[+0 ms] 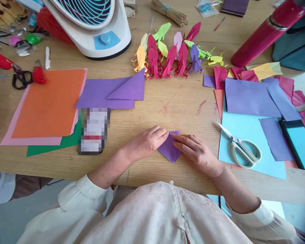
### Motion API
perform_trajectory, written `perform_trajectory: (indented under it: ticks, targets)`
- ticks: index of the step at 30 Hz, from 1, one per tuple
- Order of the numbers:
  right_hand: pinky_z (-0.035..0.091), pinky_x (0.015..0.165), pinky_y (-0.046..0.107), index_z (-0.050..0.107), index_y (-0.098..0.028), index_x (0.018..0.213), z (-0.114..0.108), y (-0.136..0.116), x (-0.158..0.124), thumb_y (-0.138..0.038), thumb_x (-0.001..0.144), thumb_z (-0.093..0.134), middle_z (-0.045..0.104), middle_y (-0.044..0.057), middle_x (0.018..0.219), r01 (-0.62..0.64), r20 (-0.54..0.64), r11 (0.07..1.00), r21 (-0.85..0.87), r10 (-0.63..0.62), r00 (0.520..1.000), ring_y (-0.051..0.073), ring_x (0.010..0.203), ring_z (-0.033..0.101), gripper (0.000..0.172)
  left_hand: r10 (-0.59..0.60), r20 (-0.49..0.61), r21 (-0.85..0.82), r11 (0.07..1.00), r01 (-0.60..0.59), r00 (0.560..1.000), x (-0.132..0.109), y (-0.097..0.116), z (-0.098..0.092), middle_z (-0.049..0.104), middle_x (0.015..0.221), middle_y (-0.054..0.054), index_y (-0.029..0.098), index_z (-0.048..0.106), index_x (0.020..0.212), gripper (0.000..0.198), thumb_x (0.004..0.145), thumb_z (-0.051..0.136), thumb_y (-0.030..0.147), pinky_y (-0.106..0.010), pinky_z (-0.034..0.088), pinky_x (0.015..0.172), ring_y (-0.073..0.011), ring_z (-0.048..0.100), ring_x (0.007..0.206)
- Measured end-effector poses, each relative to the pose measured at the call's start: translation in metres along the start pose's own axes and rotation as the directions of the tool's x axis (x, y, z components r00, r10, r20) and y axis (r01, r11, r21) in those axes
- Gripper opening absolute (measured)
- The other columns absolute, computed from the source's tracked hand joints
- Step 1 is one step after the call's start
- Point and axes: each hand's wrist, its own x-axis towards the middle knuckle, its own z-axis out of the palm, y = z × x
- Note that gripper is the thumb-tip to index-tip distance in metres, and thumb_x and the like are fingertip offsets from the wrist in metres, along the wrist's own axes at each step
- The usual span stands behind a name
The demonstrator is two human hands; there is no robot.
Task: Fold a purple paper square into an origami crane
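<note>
Two hands, left hand [151, 140] and right hand [199, 152], rest fingers on folded purple paper [167, 152] near the counter's [152, 176] front edge; whether either grip is clamped cannot be told. Red flask [259, 39]: contents hidden. Clear bag [207, 8], far side: blue contents.

Bright, soft light; distorted edges

Folded piece of purple paper [168, 150], compact and roughly kite-shaped, lying on the tabletop [173, 117] close to its near edge. A pointed corner faces that edge, with crease lines running toward it. The left fingers [161, 133] touch the upper left margin; the right fingers [184, 139] partly cover the right side.
</note>
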Motion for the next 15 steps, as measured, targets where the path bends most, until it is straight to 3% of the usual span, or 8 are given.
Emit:
perform_trajectory:
  ticks: [15]
  targets:
    - [0.053,0.096,0.048,0.054,-0.019,0.142,0.0003,0.0026,-0.0020,-0.009,0.099,0.047,0.054,0.015,0.148,-0.007,0.000,0.999,0.048,0.007,1.000,0.029,0.123,0.059,0.045,-0.042,0.034,-0.053,0.998,0.043,0.999,-0.0011,0.0009,0.0036,0.065,0.113,-0.010,0.010,0.059,0.125,0.028,0.101,0.044,0.011,-0.033,0.052,0.091,-0.0209,0.058,0.102]
